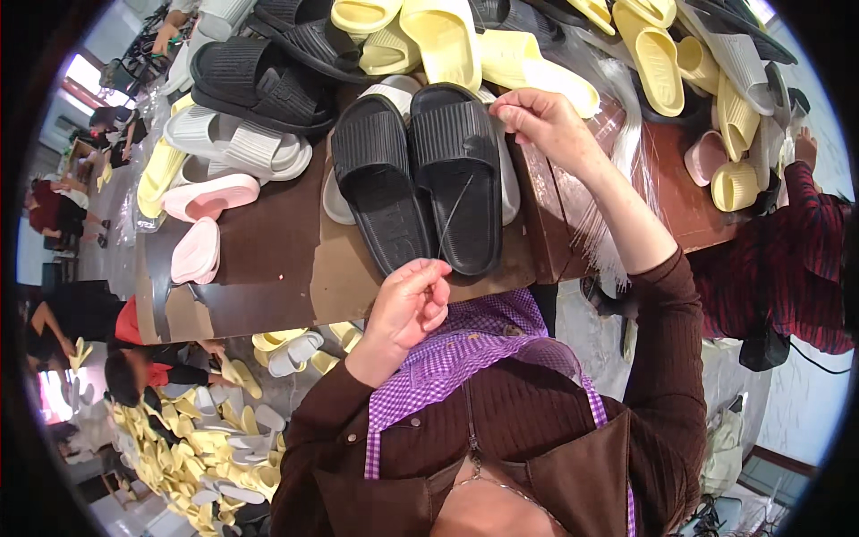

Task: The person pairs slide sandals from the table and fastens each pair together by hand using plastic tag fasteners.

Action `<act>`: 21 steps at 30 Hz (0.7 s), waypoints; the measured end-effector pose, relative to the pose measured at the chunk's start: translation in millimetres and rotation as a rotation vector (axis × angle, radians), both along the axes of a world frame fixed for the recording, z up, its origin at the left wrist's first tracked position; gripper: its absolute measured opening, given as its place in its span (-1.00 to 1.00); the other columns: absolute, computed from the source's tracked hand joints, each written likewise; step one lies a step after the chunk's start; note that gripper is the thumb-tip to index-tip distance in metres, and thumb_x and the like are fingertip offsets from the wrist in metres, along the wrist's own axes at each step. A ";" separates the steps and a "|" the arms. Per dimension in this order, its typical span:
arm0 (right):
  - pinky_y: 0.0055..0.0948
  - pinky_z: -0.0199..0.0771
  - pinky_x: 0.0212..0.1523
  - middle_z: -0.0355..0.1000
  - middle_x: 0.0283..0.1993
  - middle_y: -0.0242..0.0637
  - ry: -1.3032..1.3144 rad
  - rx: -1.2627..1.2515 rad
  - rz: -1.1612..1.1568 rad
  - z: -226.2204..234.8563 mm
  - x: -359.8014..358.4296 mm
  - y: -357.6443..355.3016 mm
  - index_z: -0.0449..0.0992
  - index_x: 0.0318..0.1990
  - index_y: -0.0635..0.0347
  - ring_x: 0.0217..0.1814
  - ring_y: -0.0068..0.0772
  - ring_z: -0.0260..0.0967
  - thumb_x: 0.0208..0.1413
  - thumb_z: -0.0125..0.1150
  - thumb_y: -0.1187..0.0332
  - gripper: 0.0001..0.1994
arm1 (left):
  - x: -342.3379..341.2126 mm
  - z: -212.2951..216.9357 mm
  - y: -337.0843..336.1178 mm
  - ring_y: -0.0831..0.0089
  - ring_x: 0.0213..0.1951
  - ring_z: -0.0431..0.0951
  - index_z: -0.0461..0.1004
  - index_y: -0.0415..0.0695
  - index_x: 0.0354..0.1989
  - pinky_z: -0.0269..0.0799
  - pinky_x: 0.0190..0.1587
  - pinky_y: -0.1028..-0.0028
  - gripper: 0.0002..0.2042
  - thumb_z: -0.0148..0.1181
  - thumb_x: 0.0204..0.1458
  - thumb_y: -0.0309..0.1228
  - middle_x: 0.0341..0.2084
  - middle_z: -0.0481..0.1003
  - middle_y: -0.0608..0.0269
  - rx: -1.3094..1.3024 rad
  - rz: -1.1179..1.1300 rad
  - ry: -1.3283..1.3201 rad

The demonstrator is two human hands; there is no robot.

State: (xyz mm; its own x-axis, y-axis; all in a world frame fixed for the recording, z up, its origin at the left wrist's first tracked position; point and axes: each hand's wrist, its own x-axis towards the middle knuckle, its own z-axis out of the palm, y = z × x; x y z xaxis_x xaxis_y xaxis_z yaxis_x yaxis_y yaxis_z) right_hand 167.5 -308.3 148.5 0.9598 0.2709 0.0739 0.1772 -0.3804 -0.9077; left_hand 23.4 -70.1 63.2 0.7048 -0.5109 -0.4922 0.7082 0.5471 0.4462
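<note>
A pair of black slide slippers (385, 197) lies side by side on the brown table in front of me, toes pointing away, on top of a light grey pair (510, 183) that is mostly covered. A thin, pale strand (458, 208) slants over the right black slipper toward its heel. My left hand (413, 300) is closed in a pinch at the heel end, where the strand's near end meets the fingertips. Beside the right slipper's ribbed strap, my right hand (544, 125) pinches thumb against forefinger; anything between them is too fine to make out.
Black, grey and yellow slippers (438, 45) are heaped along the table's far side. Pink slippers (197, 251) lie at left. A bundle of clear strands (617, 215) hangs over the table edge at right. A co-worker's sleeve (796, 242) is at far right; piled slippers (197, 447) cover the floor.
</note>
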 end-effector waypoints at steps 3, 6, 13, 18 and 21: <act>-0.74 0.30 -0.41 0.37 -0.45 -0.54 -0.011 -0.005 -0.003 -0.9 5.2 0.6 0.50 -0.17 0.25 -0.46 -0.78 0.22 0.17 0.06 0.30 -0.78 | 17.2 -0.7 -11.7 0.62 -0.76 0.22 0.37 -0.19 -0.29 0.06 -0.78 0.61 -0.87 -0.05 0.17 -0.40 -0.69 0.36 0.28 -0.006 0.096 -0.039; -0.70 0.31 -0.41 0.38 -0.44 -0.52 -0.082 -0.044 0.008 -3.6 18.7 0.3 0.51 -0.17 0.26 -0.46 -0.74 0.24 0.17 0.06 0.32 -0.79 | 43.2 -2.5 -28.3 0.59 -0.73 0.26 0.36 -0.17 -0.29 0.11 -0.75 0.58 -0.87 -0.04 0.16 -0.37 -0.66 0.38 0.28 -0.028 0.137 -0.063; -0.59 0.36 -0.34 0.45 -0.44 -0.41 -0.373 -0.187 0.024 -7.8 62.3 14.5 0.52 -0.23 0.30 -0.42 -0.64 0.32 0.11 0.12 0.38 -0.82 | 88.2 -1.6 -66.0 0.56 -0.69 0.31 0.34 -0.12 -0.25 0.17 -0.72 0.55 -0.88 -0.03 0.16 -0.35 -0.63 0.38 0.29 0.016 0.260 -0.124; -0.40 0.40 -0.25 0.50 -0.43 -0.16 -0.412 -0.543 -0.002 -8.3 70.9 46.1 0.56 -0.34 0.26 -0.33 -0.37 0.44 0.08 0.11 0.27 -0.77 | 104.2 -3.2 -73.7 0.55 -0.68 0.31 0.33 -0.11 -0.26 0.18 -0.71 0.53 -0.90 -0.03 0.16 -0.37 -0.63 0.38 0.28 0.047 0.326 -0.128; -0.29 0.40 -0.24 0.49 -0.42 -0.04 -0.403 -0.917 -0.032 -1.4 66.3 66.6 0.56 -0.38 0.25 -0.31 -0.18 0.47 0.08 0.08 0.21 -0.73 | 109.4 -3.4 -74.1 0.55 -0.69 0.30 0.33 -0.11 -0.27 0.18 -0.71 0.53 -0.91 -0.04 0.16 -0.38 -0.63 0.38 0.28 0.053 0.349 -0.104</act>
State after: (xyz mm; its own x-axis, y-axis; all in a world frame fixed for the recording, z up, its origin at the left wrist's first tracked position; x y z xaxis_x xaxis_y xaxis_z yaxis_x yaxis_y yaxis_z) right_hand 233.8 -241.7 147.1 0.9168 0.3610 0.1707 0.3847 -0.9130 -0.1357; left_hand 132.7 -144.2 59.9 0.8799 -0.2061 -0.4282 0.4321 0.7219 0.5404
